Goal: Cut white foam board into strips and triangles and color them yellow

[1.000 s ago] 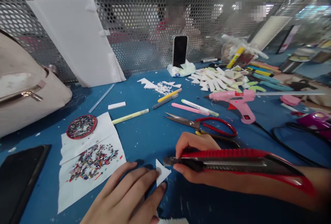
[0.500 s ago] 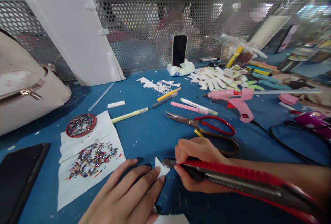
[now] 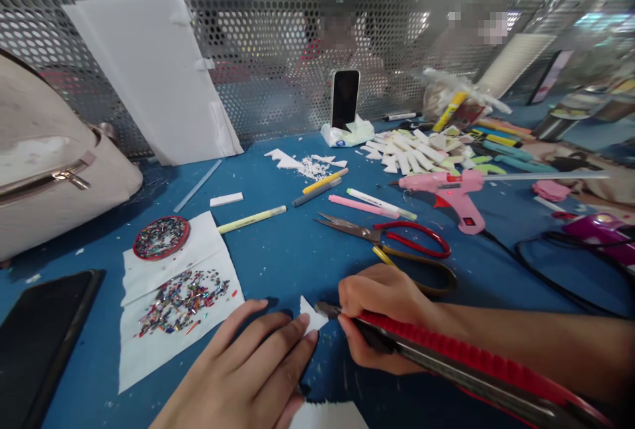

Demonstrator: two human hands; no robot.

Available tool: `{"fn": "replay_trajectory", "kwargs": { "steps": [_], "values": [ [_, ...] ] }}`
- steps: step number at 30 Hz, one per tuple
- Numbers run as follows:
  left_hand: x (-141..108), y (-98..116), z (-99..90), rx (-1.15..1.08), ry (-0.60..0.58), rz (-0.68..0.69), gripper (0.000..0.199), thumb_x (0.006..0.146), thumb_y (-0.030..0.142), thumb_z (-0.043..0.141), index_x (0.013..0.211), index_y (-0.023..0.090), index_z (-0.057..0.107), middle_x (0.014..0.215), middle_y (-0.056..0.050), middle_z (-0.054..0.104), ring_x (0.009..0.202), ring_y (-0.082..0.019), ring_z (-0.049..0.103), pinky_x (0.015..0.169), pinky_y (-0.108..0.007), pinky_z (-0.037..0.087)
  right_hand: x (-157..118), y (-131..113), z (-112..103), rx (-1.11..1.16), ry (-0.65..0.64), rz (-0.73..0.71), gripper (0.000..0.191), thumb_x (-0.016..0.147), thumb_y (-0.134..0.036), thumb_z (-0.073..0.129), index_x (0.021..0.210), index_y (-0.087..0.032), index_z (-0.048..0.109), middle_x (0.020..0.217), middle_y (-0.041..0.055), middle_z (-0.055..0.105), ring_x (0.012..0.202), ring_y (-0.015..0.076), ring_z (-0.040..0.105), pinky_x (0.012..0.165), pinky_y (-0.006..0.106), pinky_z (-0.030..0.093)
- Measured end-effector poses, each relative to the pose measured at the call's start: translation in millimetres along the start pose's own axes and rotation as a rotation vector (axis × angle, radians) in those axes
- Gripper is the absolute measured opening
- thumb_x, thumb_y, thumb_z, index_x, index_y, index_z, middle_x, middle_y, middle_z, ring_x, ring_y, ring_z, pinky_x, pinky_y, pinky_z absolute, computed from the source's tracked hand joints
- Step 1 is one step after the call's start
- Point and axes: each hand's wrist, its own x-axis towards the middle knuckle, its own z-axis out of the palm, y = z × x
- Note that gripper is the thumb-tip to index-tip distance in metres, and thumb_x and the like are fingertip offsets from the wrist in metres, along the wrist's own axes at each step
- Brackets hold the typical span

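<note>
My left hand [image 3: 258,356] lies flat on the blue table, fingers stretched out, its fingertips pressing the edge of a small white triangular piece of foam board [image 3: 311,318]. My right hand [image 3: 380,313] is closed around a red and black utility knife [image 3: 446,356]. The knife's blade end touches or nearly touches the right side of the white piece; the exact contact is too small to tell. Another white piece with a ragged edge [image 3: 330,416] shows at the bottom edge, beside my left thumb. Scissors [image 3: 370,233] with red and dark handles lie just beyond my right hand.
Beads lie on a paper sheet [image 3: 136,366] and in a red-rimmed lid [image 3: 161,238] at left, near a dark phone [image 3: 44,336]. Several markers [image 3: 253,219] lie mid-table. A pink glue gun [image 3: 461,194] with its cord, cut white strips [image 3: 407,148] and a propped phone [image 3: 344,100] stand farther back.
The view has shifted slightly, so the things at left appear a little farther right. Both hands keep nearly the same places, and the knife handle tilts slightly lower.
</note>
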Motion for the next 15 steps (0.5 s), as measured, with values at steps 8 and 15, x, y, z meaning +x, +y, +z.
{"fn": "replay_trajectory", "kwargs": {
  "steps": [8, 15],
  "values": [
    [-1.1, -1.6, 6.2, -0.046, 0.102, 0.059, 0.040, 0.110, 0.026, 0.035, 0.124, 0.019, 0.071, 0.119, 0.001, 0.073, 0.108, -0.015, 0.063, 0.124, -0.034, 0.019, 4.4, 1.2, -0.7, 0.025, 0.050, -0.111, 0.025, 0.078, -0.012, 0.060, 0.082, -0.023, 0.037, 0.061, -0.0078, 0.046, 0.047, 0.0061, 0.042, 0.046, 0.021, 0.028],
    [-0.2, -2.1, 9.3, -0.049, 0.109, 0.044, 0.038, 0.110, 0.026, 0.037, 0.124, 0.020, 0.071, 0.120, 0.002, 0.074, 0.108, -0.015, 0.063, 0.124, -0.034, 0.021, 5.2, 2.4, -7.0, 0.015, 0.050, -0.148, 0.021, 0.079, -0.012, 0.059, 0.078, -0.022, 0.040, 0.062, -0.0063, 0.048, 0.047, 0.0061, 0.039, 0.048, 0.021, 0.029]
  ]
}}
